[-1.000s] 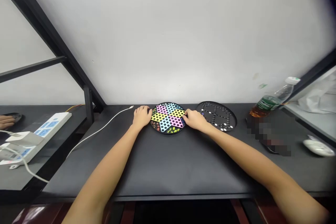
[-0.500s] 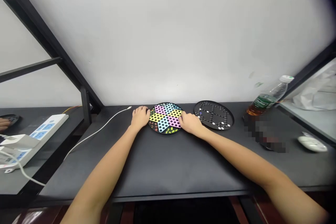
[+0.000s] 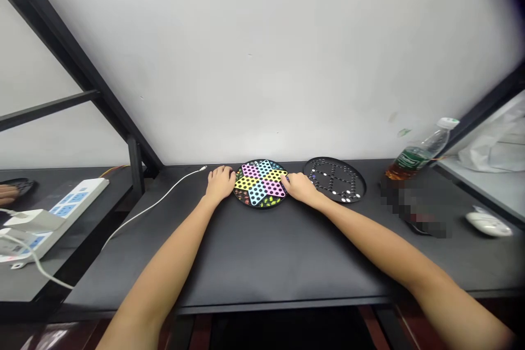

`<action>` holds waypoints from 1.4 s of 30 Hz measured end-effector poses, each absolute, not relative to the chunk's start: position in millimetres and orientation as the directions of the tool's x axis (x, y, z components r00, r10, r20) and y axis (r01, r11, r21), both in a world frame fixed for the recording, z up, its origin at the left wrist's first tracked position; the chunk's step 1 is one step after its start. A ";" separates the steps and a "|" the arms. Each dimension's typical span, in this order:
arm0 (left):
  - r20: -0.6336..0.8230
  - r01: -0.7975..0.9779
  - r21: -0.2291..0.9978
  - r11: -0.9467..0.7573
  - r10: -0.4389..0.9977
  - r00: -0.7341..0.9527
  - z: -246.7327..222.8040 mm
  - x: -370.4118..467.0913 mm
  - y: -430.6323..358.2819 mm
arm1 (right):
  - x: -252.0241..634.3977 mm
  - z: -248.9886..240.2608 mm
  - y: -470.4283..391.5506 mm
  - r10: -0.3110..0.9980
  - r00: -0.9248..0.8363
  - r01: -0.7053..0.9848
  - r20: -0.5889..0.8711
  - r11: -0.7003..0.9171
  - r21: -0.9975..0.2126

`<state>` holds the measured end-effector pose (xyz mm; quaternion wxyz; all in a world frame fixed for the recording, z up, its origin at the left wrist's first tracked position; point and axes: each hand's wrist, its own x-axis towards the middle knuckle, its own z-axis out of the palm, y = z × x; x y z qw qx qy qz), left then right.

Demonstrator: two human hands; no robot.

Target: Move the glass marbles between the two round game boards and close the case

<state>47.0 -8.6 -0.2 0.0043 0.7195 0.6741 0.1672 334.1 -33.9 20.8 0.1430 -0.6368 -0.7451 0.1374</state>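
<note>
- Head view, with the round star board (image 3: 261, 181) as the clock's centre: it lies flat on the black desk (image 3: 287, 254), near the wall, its star in yellow, pink and blue with dark holes, small coloured pieces sitting in the rim around it
- At 9 o'clock the left hand (image 3: 220, 181) rests palm down at the board's edge, fingers slightly spread, thumb just beside the rim
- At 3 o'clock the right hand (image 3: 301, 187) reaches over the rim to a yellow tip, fingers pressed together; whether thumb and finger pinch a piece I cannot tell
- Beyond it at 3, near that wrist, a second round board (image 3: 330, 172) with white pieces and a dark blue one
- At 12 a pale wall (image 3: 266, 54) with a few marks rises behind the desk
- Between 2 and 3 a bottle (image 3: 422, 149) with a green label and brown liquid, further out a clear plastic bag (image 3: 488, 142)
- Between 3 and 4 a pixelated patch (image 3: 414, 213), then a white mouse (image 3: 488, 224)
- Toward 9 a white cable (image 3: 164, 194) curves across the desk; past its edge, a white power strip (image 3: 80, 202) on a neighbouring desk, and another person's hand (image 3: 7, 194) on a dark round board (image 3: 27, 186)
- At 10 black frame bars (image 3: 74, 60) slant up
- At 6, below the desk's front edge, a reddish-brown floor (image 3: 49, 336)
</note>
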 end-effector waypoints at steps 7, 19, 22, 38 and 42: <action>0.228 0.970 0.225 -0.090 0.973 0.038 -1.7 47.1 -8.3 | 373.2 50.3 -4.1 0.907 -0.167 -0.096 -0.386 -0.405 -0.909; 0.216 0.970 0.231 -0.079 0.976 0.028 0.2 48.1 -8.6 | 384.9 37.3 -1.5 0.953 -0.047 0.058 -0.298 -0.295 -0.954; 0.204 0.968 0.237 -0.078 0.978 0.029 1.1 48.5 -8.8 | 374.6 33.3 -9.9 0.999 -0.049 0.542 0.008 0.033 -0.840; 0.200 0.975 0.210 -0.069 0.979 0.026 1.3 49.6 -8.7 | 327.0 36.1 -43.9 0.966 -0.259 0.965 -0.024 0.258 -0.054; 0.201 0.975 0.210 -0.073 0.979 0.030 1.5 49.6 -9.0 | 325.2 37.2 -45.4 0.965 -0.259 0.966 -0.037 0.259 -0.009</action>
